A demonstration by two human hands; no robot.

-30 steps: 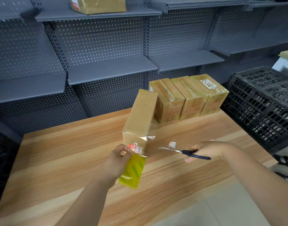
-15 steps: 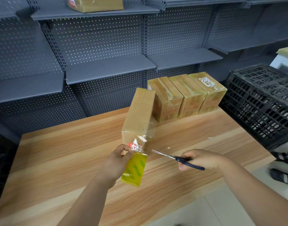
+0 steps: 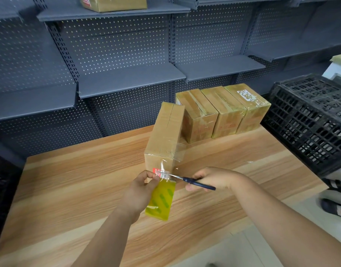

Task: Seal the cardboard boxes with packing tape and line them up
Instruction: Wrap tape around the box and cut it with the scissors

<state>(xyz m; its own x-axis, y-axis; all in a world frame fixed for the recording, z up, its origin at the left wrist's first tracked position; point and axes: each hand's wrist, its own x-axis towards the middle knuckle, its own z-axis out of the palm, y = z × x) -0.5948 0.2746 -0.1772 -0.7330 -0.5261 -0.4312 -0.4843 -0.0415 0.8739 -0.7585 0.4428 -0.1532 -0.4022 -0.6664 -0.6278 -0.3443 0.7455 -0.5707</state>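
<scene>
Yellow tape is held tight in the left grip at the middle of the frame, just below the box on the desk, and the right grip holds scissors that touch the tape.

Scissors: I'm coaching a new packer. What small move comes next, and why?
Probably close the scissors to cut the tape strip: their blades meet it where it stretches from the box to the roll held in the left hand.

Five boxes: four on the table, one on a shelf. One tape roll, one scissors, one crate.
</scene>
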